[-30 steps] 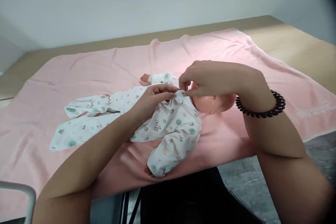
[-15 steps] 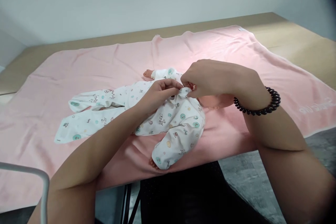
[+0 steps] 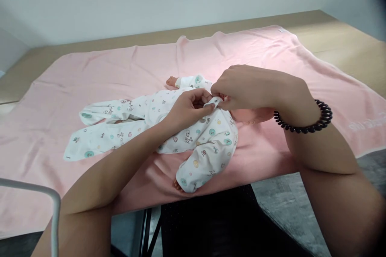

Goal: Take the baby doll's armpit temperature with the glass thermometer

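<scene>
A baby doll [image 3: 177, 184] lies on its back on a pink blanket [image 3: 99, 68], its head to the right and partly covered by my right forearm. It wears a white printed shirt [image 3: 193, 134] and matching trousers [image 3: 104, 142]. At the collar, my left hand [image 3: 193, 106] pinches the shirt's edge between thumb and fingers. Close beside it, my right hand [image 3: 238, 88] grips the same collar edge near the doll's neck, fingers bent down. Any fastener between the fingertips is hidden.
The blanket covers most of a wooden table [image 3: 340, 32] against a pale wall. A grey curved metal bar [image 3: 56, 217] stands at the lower left. A black coiled band [image 3: 304, 128] circles my right wrist.
The view has shifted slightly. My left thumb has moved up onto the collar edge, and the fold there is lifted a little. Both hands stay at the collar.
</scene>
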`<state>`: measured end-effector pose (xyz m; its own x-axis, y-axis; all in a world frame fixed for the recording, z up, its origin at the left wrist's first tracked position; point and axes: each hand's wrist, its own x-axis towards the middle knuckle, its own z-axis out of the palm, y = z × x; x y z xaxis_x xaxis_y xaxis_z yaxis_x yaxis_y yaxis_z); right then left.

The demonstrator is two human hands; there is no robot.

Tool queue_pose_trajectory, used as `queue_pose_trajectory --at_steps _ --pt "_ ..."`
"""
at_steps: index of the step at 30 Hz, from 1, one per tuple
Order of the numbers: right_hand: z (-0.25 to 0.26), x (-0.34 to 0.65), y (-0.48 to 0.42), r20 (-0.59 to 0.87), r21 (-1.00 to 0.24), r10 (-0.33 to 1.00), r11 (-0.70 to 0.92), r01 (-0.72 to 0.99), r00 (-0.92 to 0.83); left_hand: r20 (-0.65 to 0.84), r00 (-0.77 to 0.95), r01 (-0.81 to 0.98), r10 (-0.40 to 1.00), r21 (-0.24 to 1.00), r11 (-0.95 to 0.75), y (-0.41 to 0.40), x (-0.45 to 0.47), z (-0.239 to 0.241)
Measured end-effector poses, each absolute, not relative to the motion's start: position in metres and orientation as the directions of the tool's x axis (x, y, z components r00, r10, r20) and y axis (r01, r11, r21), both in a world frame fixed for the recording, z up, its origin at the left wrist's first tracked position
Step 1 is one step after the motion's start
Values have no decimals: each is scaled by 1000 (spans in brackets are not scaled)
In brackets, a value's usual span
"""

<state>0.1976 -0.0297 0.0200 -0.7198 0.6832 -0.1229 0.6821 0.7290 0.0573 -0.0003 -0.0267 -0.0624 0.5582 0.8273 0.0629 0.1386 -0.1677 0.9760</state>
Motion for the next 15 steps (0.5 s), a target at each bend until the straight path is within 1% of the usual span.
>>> queue_pose_trajectory --at_steps 7,11,15 --pt "17 200 -28 -141 57 682 729 682 -718 40 537 133 842 982 -132 -28 0 -65" --pt "17 201 -28 -133 59 689 723 688 -713 41 530 135 847 982 -132 -29 1 -64" --pt "18 199 -29 -158 69 707 704 707 -689 39 529 158 848 977 -144 -29 1 -63"
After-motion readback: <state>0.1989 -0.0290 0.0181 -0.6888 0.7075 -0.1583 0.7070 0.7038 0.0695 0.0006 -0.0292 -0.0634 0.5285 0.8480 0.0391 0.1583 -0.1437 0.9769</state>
